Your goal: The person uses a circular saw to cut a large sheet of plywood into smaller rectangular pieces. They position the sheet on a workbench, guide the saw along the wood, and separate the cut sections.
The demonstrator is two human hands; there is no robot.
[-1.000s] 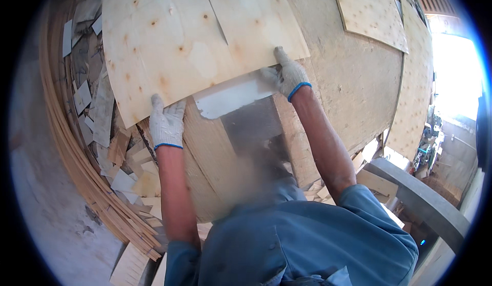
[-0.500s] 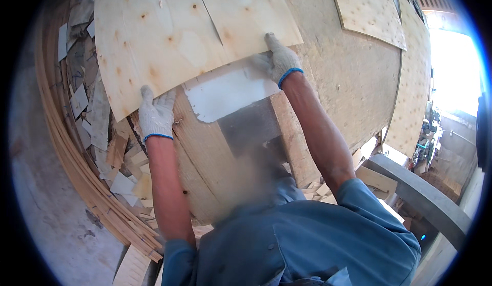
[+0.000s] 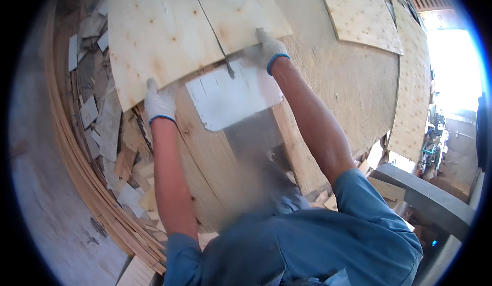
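A pale, knotty sheet of wood veneer (image 3: 159, 35) lies in front of me, with a dark slit running from its far side to its near edge. My left hand (image 3: 160, 101), in a white knit glove with a blue cuff, grips the near left corner, thumb on top and fingers beneath. Gloved the same way, my right hand (image 3: 270, 51) holds the near edge towards the right corner; its fingers are blurred and partly under the sheet. At the slit's near end a narrow dark piece (image 3: 229, 69) sticks out over a white plate (image 3: 236, 96); its kind is unclear.
Under the veneer is a broad wooden surface (image 3: 353, 91), with another veneer sheet (image 3: 361, 14) at the far right. Scrap pieces (image 3: 107, 127) and long thin strips (image 3: 84, 168) lie along the left. A grey metal beam (image 3: 425, 191) stands at the lower right.
Both hands and the near edge of the veneer sit slightly farther away in the view. The slit now reaches the near edge, where the dark piece has come into sight over the white plate.
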